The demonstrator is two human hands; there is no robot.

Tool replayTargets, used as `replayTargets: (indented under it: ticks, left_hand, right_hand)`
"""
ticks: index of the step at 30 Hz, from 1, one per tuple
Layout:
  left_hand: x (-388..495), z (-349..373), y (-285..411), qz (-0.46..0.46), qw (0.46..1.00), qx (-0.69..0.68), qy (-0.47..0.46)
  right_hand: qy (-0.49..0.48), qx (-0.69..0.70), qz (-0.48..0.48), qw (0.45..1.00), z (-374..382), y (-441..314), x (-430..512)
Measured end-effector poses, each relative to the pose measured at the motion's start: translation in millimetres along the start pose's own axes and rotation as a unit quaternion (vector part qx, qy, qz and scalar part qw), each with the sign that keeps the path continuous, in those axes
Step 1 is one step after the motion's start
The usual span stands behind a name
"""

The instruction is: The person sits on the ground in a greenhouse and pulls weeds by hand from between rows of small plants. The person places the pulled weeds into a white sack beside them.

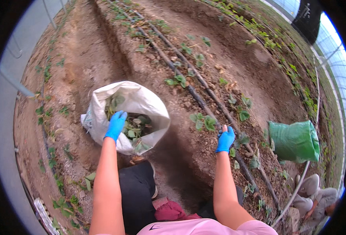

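Observation:
My left hand (116, 124), in a blue glove, reaches into the mouth of a white woven sack (149, 101) in front of me. Its fingers are stretched out beside the leaves; its palm is hidden, so I cannot tell whether it holds any. Cut green leaves and stems (133, 129) lie inside the sack. My right hand (226, 139), also gloved in blue with a bare fingertip showing, is over the planted bed by two black drip hoses (201, 101). Those fingers are curled in, and nothing shows between them. A small leafy plant (204, 121) grows just left of it.
A green sack (293, 141) lies to the right, near a pale pipe (293, 194). At lower right another person crouches, grey trousers (303, 204) showing. A sunken furrow (181, 158) runs beside the bed. More plants (48, 70) line the left side near a plastic-sheeted wall (7, 102).

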State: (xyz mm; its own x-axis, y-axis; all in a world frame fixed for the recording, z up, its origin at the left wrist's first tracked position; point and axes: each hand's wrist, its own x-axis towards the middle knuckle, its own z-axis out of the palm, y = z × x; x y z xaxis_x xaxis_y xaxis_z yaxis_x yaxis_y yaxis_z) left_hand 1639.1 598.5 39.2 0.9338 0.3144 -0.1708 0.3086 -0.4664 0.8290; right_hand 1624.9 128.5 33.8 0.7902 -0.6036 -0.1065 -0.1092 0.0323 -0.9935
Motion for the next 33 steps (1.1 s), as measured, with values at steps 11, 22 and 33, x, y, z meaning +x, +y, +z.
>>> replayTargets:
  ticks: [11, 22, 33]
  left_hand:
    - [-16.4, -16.1, 78.4, 0.159, 0.959, -0.018, 0.235]
    - [-7.5, 0.6, 64.7, 0.186, 0.979, 0.062, 0.064]
    - [-80.4, 25.9, 155.3, 0.261, 0.961, 0.091, 0.001]
  right_hand:
    - [-0.454, -0.159, -0.229, 0.846, 240.6, -55.7, -173.9]
    - [-0.189, -0.288, -0.344, 0.874, 32.2, -27.5, -104.5]
    - [-0.241, -0.650, -0.294, 0.657, -27.2, 9.2, -8.8]
